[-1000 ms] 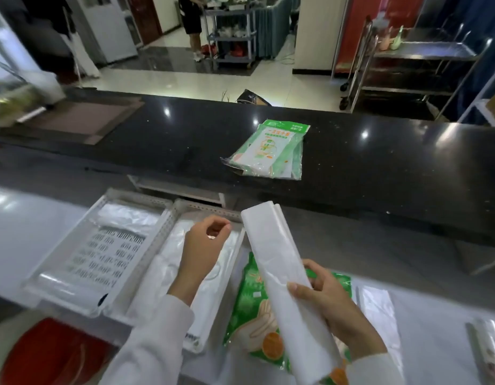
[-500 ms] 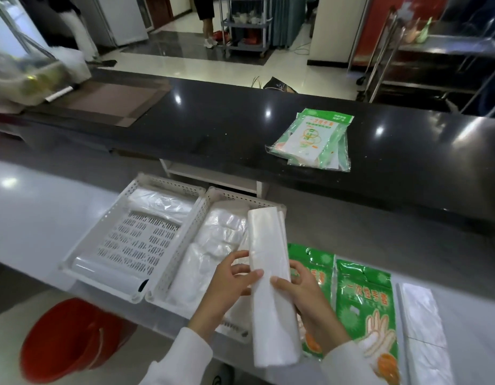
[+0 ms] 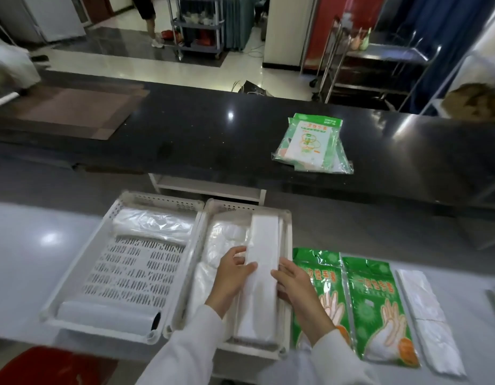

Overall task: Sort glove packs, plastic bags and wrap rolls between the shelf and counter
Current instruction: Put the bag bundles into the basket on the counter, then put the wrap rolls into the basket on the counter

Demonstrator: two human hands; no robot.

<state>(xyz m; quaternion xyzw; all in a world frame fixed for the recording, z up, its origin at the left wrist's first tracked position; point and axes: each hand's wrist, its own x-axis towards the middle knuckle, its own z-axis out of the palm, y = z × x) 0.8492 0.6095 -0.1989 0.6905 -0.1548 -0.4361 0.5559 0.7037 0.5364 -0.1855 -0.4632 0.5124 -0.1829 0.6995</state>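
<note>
Lowering the long white bag pack (image 3: 261, 276) into the right-hand tray (image 3: 287, 276): a second ago it was held up in the right hand alone, over the green packs; half a second ago both hands had it above the tray. Now it lies lengthwise along the tray's right side, on top of other clear bags (image 3: 224, 245).

Left hand (image 3: 232, 273) has thumb and fingers curled round the pack's left edge; right hand (image 3: 292, 282) has its fingers hooked on the right edge. Both still hold it, so not released yet.

Likely meaning: this pack is nearly sorted, only the let-go is left.

Left tray (image 3: 74, 279) holds a wrap roll (image 3: 107, 319) at the near end and a clear bag bundle (image 3: 154, 226) at the far end.

Two green glove packs (image 3: 360, 307) lie flat on the near bench just right of the tray, with another white bag pack (image 3: 427, 315) beside them, so more bag and glove sorting probably remains.

More green packs (image 3: 313, 143) sit stacked on the dark upper bench (image 3: 185, 126), well apart from the hands.
</note>
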